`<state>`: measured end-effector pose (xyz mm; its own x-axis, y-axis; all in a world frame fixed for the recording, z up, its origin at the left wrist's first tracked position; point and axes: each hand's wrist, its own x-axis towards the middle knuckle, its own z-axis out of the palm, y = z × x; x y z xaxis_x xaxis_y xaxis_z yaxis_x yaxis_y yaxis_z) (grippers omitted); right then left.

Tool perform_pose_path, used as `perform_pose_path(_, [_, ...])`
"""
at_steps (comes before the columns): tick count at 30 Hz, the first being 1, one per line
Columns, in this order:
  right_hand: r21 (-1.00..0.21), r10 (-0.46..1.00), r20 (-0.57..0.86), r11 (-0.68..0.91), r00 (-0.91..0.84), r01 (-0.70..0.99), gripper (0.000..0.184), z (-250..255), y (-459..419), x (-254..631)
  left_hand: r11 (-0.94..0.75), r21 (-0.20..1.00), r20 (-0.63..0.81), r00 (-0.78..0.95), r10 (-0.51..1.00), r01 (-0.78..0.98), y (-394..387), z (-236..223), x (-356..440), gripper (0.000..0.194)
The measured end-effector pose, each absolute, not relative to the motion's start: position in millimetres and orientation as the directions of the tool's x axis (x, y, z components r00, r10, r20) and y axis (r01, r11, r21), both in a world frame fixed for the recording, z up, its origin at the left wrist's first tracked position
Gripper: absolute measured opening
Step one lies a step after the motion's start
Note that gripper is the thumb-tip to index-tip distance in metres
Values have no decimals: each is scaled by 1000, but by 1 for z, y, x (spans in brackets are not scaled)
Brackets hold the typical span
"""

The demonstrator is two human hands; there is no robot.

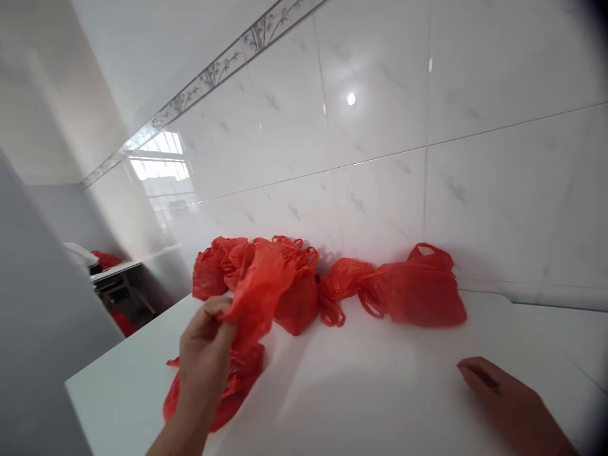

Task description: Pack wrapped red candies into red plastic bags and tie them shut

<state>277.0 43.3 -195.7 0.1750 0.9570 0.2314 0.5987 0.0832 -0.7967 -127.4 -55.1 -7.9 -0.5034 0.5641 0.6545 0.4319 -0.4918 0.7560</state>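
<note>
My left hand (pixel 209 348) pinches a thin red plastic bag (pixel 263 285) by one edge, raised over the white table (pixel 342 392). The bag hangs loose and looks crumpled. Under my left wrist lies another red plastic bag (pixel 240 383), partly covered by the hand and forearm. My right hand (pixel 503 392) is apart from the bags, over the right side of the table. Its fingers are curled in with the tips together, and nothing shows in them.
Along the wall lie several filled or bunched red bags (pixel 209 272), and a flatter red bag (pixel 422 294) with a loop handle. The tiled wall (pixel 375 209) rises behind the table. At the far left stands a shelf or desk (pixel 116 271) with items on it.
</note>
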Motion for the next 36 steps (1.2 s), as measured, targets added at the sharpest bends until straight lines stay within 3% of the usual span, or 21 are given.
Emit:
perform_pose_path(3, [-898,990,138,112,31,426,31,-173,22,244,-551,667,738,-343,581,502,-62,-34,-82,12])
perform_pose_path(6, [-995,977,17,37,-215,91,41,-154,6,216,-637,570,741,9,671,520,-61,-69,-49,14])
perform_pose_path(9, [-964,912,-75,-170,-404,-204,48,-139,-8,203,-690,472,561,416,715,549,-59,-101,-26,21])
perform_pose_path(12, [-925,886,-43,-210,-462,-317,35,-131,-15,201,-688,472,337,609,718,551,-61,-119,-14,21])
perform_pose_path(15, [-934,878,50,-127,-475,-333,37,-129,-15,202,-564,590,242,540,807,578,-61,-122,-12,24])
perform_pose_path(19, [-941,893,131,-24,-430,-337,25,-129,-14,199,-287,787,260,129,957,545,-51,-111,-12,16])
perform_pose_path(21, [-945,901,178,44,-396,-324,19,-127,-16,194,-195,872,220,-3,976,450,-44,-105,-7,29])
perform_pose_path(24, [-955,895,242,151,-376,-254,21,-123,-24,186,-36,959,31,22,999,283,-35,-101,4,59])
perform_pose_path(27, [-969,889,235,180,-394,-171,24,-122,-30,181,97,992,-105,102,989,85,-31,-105,15,64])
perform_pose_path(31, [-976,918,208,173,-337,-131,18,-131,-23,186,146,973,-110,198,974,-179,-26,-112,17,44])
perform_pose_path(33, [-980,952,189,168,-241,-105,8,-138,-13,194,135,955,-99,144,985,-263,-21,-114,11,36])
perform_pose_path(36, [-988,988,149,150,29,-45,5,-147,3,211,53,944,-83,-78,994,-324,-11,-119,-4,33])
